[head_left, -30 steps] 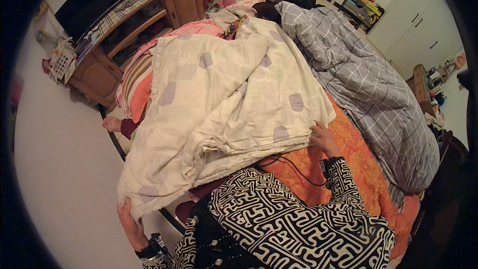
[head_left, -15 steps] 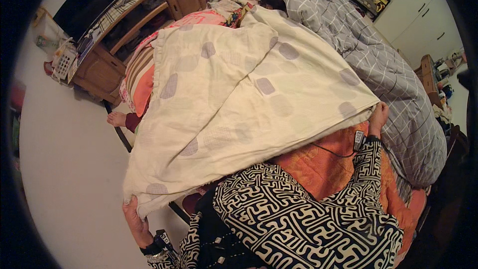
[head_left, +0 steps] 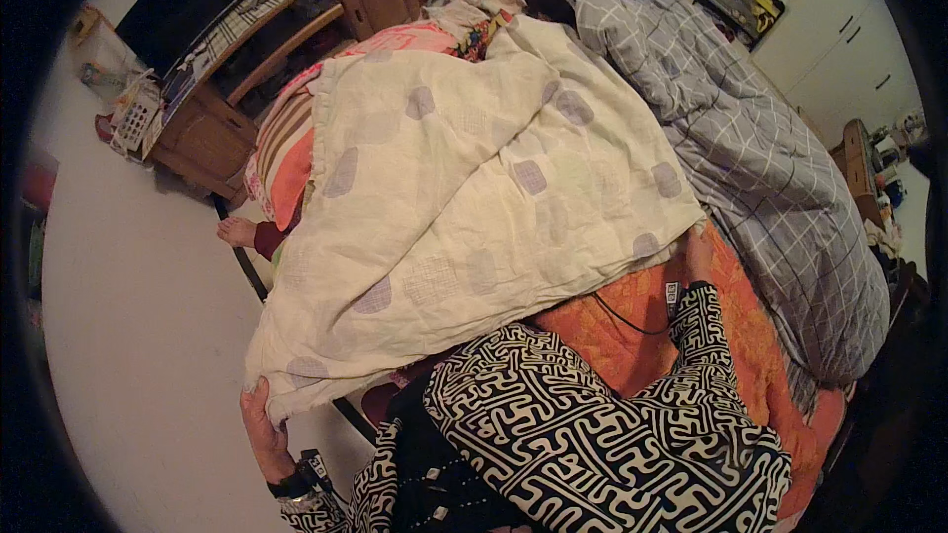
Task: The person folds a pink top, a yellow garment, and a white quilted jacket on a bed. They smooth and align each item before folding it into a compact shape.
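A cream blanket (head_left: 474, 188) with grey-purple rounded patches is spread across the middle of the bed. Its near left corner is pinched in my left hand (head_left: 263, 434), which is out past the bed's side above the pale floor. My right hand (head_left: 699, 255) grips the near right corner, low over an orange bedcover (head_left: 632, 336); its fingers are partly hidden by the cloth. Between my hands the near edge hangs in a loose line. Creases run diagonally through the blanket. A black strap with a small device is on each wrist, and a cable runs by the right one.
A grey checked quilt (head_left: 750, 158) is heaped along the right. At the left, a bare foot (head_left: 235, 232) in a maroon trouser leg sticks out from under the blanket, near a striped orange pillow (head_left: 283, 163). Behind stands a wooden cabinet (head_left: 202, 138); white cupboards (head_left: 839, 49) are at far right.
My right hand has moved left and slightly down, drawing its corner inward, and the blanket's right side has slackened. My left hand has stayed almost in place.
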Demonstrator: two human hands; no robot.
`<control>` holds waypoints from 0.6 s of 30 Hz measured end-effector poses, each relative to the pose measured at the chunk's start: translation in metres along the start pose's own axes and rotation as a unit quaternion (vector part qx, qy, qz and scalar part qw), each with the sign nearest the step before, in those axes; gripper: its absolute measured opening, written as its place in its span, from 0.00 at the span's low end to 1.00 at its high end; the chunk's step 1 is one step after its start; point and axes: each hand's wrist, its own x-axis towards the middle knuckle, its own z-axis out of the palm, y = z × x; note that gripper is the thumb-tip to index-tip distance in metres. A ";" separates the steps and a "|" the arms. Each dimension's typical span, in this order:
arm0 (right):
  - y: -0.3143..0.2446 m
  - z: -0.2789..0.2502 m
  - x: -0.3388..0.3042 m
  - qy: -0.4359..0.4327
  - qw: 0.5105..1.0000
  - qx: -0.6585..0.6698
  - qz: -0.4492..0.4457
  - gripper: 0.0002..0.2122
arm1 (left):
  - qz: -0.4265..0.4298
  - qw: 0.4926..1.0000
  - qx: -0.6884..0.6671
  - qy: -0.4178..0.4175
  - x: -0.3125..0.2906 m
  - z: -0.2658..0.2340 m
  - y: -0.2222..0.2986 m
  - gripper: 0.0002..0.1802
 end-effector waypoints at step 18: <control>-0.354 -0.176 -0.014 -0.288 0.571 0.656 -0.400 0.17 | 0.464 0.758 0.354 0.292 -0.009 -0.169 0.084 0.28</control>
